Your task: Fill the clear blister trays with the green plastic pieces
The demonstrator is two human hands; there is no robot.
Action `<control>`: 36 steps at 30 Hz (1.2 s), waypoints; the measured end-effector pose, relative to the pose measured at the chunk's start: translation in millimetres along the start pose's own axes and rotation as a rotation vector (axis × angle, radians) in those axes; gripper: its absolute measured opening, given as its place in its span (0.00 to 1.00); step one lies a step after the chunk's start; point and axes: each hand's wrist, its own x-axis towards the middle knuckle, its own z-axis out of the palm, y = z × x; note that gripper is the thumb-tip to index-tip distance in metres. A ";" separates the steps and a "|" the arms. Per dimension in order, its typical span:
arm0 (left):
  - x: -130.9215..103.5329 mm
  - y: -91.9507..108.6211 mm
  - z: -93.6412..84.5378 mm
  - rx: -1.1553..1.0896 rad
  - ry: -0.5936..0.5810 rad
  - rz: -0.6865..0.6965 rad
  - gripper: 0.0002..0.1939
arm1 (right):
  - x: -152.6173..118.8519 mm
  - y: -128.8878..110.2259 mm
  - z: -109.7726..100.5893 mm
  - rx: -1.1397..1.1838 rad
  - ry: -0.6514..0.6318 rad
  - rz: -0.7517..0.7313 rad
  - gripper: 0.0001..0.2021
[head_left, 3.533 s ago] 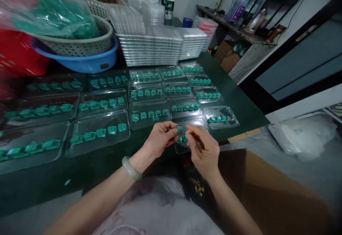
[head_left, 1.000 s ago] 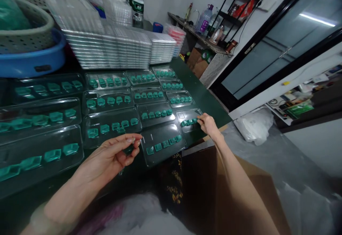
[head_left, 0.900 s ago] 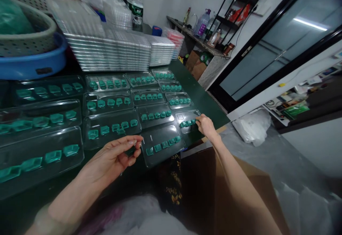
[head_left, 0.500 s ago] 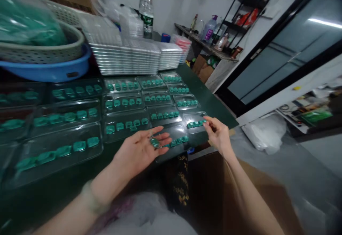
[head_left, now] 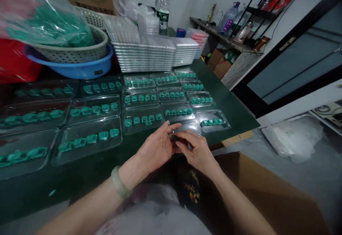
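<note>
Clear plastic trays, each with a row of small green pieces, cover the dark green table (head_left: pixel 229 101). My left hand (head_left: pixel 157 146) is palm up, fingers apart and slightly curled, near the table's front edge. Fingers of my right hand (head_left: pixel 196 149) are pinched together at the left fingers, on something small and dark that I cannot make out. Behind the hands lies a tray partly hidden by them (head_left: pixel 191 128). To their right, another tray (head_left: pixel 226 125) holds a tight row of green pieces (head_left: pixel 211 122). A tray with spaced green pieces (head_left: pixel 91 138) sits to the left.
Stacked clear trays (head_left: pixel 146 55) stand at the back, with a water bottle (head_left: pixel 162 12) behind. A blue basin (head_left: pixel 80 70) carries a pale basket (head_left: pixel 77 53) and a bag of green pieces (head_left: pixel 53 24). An open cardboard box (head_left: pixel 272 188) is at the lower right.
My right hand has moved left from the rightmost tray to my left hand. The green piece seen on my left hand is now hidden. The view has shifted, moving the table scene rightward.
</note>
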 end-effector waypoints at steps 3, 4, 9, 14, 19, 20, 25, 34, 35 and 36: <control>0.1 -1.2 -9.8 0.149 0.106 0.096 0.13 | -3.2 4.0 1.9 0.255 0.088 0.173 0.09; -0.1 -1.0 -13.4 0.212 0.160 0.138 0.11 | -4.0 6.0 2.8 0.346 0.107 0.238 0.09; -3.8 3.9 -20.4 0.376 0.262 0.200 0.04 | -3.0 13.1 9.3 0.624 0.174 0.355 0.08; -7.0 2.2 -10.4 0.633 0.300 0.224 0.10 | -1.9 4.3 21.6 0.360 0.250 0.298 0.07; -8.3 -4.3 -8.3 0.844 0.392 0.376 0.10 | -3.4 -0.1 24.6 0.218 0.239 0.184 0.05; -9.0 -5.3 -8.0 0.854 0.410 0.396 0.09 | -3.6 0.5 23.5 0.233 0.214 0.202 0.05; -10.4 -10.7 -8.5 0.843 0.449 0.404 0.12 | -4.1 -0.1 22.7 0.315 0.206 0.322 0.05; -7.6 -12.4 -16.4 0.898 0.384 0.454 0.12 | -4.0 -7.9 37.5 0.549 0.277 0.390 0.05; -8.5 -12.2 -16.4 0.932 0.382 0.481 0.11 | -3.7 -7.0 38.4 0.582 0.284 0.395 0.06; -9.5 -12.1 -16.4 0.964 0.374 0.511 0.11 | -3.3 -6.0 39.1 0.615 0.292 0.401 0.06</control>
